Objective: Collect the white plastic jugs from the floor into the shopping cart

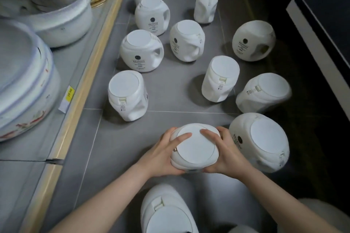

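Several white plastic jugs stand on the grey tiled floor [166,100], seen from above with their flat lids up. I grip one jug [196,149] near the bottom centre with both hands: my left hand [166,151] on its left side, my right hand [225,153] on its right, fingers resting over the lid. Another jug [263,141] stands touching my right hand's side. One more jug [166,212] sits close below, between my arms. Others include jugs at the left [127,96] and centre [220,79]. No shopping cart is visible.
A low wood-edged shelf [75,89] runs along the left with white basins [24,79], a pot [62,17] and a yellow price tag [70,93]. A dark unit with a white edge [322,30] borders the right side.
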